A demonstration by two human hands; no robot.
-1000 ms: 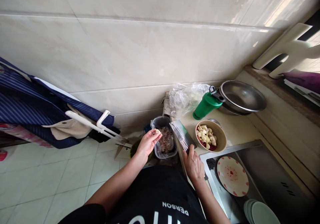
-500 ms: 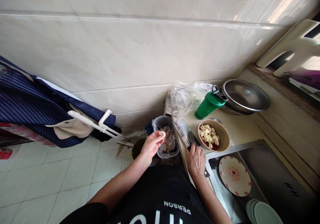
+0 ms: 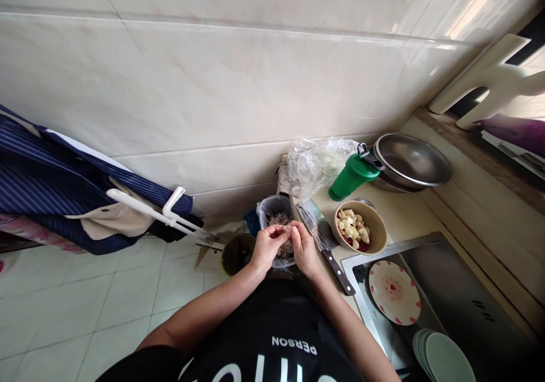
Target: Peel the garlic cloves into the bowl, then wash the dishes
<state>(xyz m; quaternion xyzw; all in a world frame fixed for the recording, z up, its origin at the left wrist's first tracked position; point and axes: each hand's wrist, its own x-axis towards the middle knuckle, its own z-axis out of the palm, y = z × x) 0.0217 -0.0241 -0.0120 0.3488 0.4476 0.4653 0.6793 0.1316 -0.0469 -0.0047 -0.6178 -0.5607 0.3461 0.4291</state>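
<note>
Over the lined bin (image 3: pixel 276 200), my left hand (image 3: pixel 264 247) pinches a pale garlic clove (image 3: pixel 288 228), mostly hidden by the fingers. The fingertips of my right hand (image 3: pixel 305 249) meet it from the other side, closed on the same clove. Scraps and peelings lie in the bin below. Just right of my right hand, a kitchen knife (image 3: pixel 338 272) with a dark riveted handle rests untouched along the counter's edge. Beyond it stands a beige basket (image 3: pixel 378 234) with peeled garlic cloves (image 3: pixel 351 223) and some red pieces, probably chillies.
A green shaker bottle (image 3: pixel 353 175), crumpled clear plastic (image 3: pixel 317 163) and metal bowls (image 3: pixel 413 160) stand along the back of the counter. The sink (image 3: pixel 451 274) at right has a patterned plate (image 3: pixel 395 294) and stacked pale plates (image 3: pixel 449 356). A white rail (image 3: pixel 140 205) with hanging cloth is at left.
My right hand has left the knife on the counter and moved left to meet my left hand at the clove. My left hand has shifted slightly right.
</note>
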